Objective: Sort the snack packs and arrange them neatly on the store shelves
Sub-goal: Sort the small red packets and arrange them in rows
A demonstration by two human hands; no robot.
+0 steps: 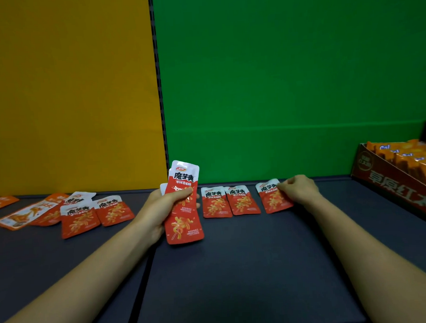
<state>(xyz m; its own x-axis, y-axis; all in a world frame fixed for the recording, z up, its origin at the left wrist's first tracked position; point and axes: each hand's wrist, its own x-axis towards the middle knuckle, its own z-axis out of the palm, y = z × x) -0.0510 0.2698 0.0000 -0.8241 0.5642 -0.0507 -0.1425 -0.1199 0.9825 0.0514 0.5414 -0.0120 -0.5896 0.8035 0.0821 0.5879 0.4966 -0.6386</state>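
red and white foil across a dark shelf. in the left hand, a small stack of red snack packs, held upright just above the shelf, fingers curled round its middle. under the right hand, one more red pack lying flat near the green back panel, pinched at its upper right corner by bent fingers, sitting slightly tilted. just left of it, a little apart, two red packs already laid flat side by side, edges touching or nearly so, tops toward the panel. so: a row of three begun, the third not quite squared up.

still to sort, judging by the left end: three or so loose red packs overlapping at odd angles, mixed with orange packs of another kind, in front of the yellow panel. plus the stack in hand, at least two deep, exact count not clear. at far right, a cardboard display box of orange-wrapped snacks, standing on the shelf, apparently in its place.

early to middle of the job, by this reckoning: one kind started in a line, the mixed heap at the left not yet touched. likely next: straighten the third pack, then deal from the stack along the row.
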